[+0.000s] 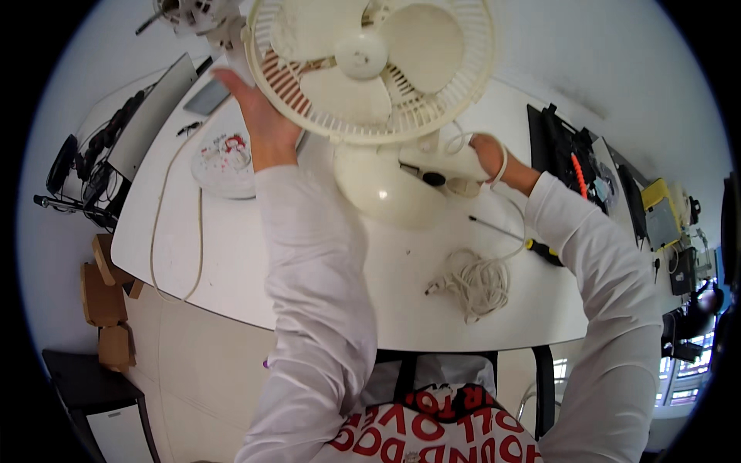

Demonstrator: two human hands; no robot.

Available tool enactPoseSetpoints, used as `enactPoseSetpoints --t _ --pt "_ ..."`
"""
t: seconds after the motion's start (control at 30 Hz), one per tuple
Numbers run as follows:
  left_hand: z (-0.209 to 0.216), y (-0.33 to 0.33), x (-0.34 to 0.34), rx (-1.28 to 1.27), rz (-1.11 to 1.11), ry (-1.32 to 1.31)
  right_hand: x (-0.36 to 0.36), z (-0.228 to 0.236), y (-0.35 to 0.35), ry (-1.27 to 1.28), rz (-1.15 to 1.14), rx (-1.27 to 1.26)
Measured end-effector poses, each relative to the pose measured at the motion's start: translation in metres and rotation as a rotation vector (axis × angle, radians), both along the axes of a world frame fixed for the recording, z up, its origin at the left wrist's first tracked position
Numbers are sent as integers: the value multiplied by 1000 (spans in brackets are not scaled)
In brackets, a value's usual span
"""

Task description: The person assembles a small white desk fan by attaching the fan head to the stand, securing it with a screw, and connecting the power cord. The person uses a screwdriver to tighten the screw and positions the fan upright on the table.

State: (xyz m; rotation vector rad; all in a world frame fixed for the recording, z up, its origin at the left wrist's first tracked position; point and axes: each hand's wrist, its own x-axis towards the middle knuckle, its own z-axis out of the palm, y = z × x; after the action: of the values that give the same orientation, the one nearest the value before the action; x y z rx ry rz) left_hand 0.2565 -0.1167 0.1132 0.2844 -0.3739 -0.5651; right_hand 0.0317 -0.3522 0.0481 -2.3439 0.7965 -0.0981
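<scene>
A cream electric fan [361, 55] faces up at the far middle of the table, its blades exposed inside a slatted cage. My left hand [270, 127] is at the cage's left edge, thumb stretched away and fingers partly seen behind the slats. Its palm lies against the cage rather than closing round it. Below sits the fan's rounded cream base [386, 189]. My right hand [494, 158] is closed on the right end of the fan's cream neck [455, 160], near a round black part [434, 179]. A thin cord loops over the right wrist.
A coiled white cord [478, 285] lies right of centre, beside a screwdriver [543, 251] with a yellow-black handle. At left are a white round part [224, 166] with red marks, a phone-like grey slab [207, 98] and a monitor [153, 116]. An open black tool case [567, 154] is at right.
</scene>
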Motion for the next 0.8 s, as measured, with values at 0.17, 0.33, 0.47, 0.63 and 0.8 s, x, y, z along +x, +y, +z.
enactPoseSetpoints --t 0.17,0.33,0.47,0.63,0.8 --pt "-36 -4 33 22 -137 -130 6 1 4 -65 -85 180" --pt "-54 2 14 723 -186 -500 5 6 9 -57 -140 201" --pt "-76 17 -4 1034 -209 -1491 9 6 7 -63 -110 240" --pt "-90 15 -19 1073 -178 -1521 14 -1 3 -91 -101 210" --pt "-95 13 -16 1091 -149 -1553 11 -7 4 -100 79 -293"
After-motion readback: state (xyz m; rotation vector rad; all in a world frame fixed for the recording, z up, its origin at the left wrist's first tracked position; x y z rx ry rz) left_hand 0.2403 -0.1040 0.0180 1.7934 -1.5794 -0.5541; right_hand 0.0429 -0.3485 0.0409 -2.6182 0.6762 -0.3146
